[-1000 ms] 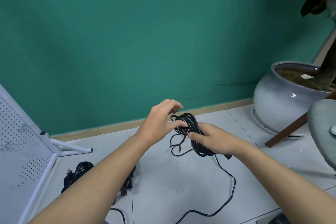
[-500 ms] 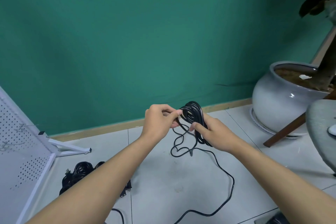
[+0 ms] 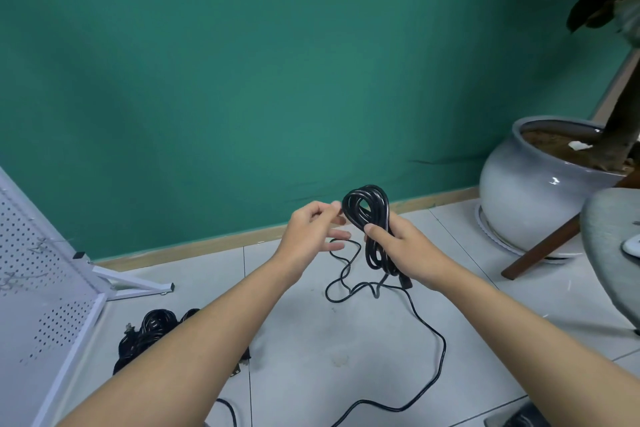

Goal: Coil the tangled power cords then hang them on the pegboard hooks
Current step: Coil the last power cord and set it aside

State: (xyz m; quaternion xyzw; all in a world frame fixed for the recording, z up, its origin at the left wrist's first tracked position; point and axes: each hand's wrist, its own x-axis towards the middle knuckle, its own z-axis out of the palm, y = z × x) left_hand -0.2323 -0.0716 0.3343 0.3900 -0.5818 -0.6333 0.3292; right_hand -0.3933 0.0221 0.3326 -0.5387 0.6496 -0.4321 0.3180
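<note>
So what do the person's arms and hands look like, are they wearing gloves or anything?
No gloves. The left hand and the right hand are both bare, with no rings that show. The left arm and the right arm are bare too, all the way to the bottom edge of the picture: no sleeves, no watch and no bracelet in view.

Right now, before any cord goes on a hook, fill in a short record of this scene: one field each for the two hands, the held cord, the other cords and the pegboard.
right hand: grips the coiled part of the cord, held upright
left hand: thumb and forefinger pinch at the coil's left edge
cord: partly coiled; the rest trails in loops on the floor
other cords: black bundle on the floor beside the pegboard
pegboard: white, at the left; no cord hangs on the part in view
</note>
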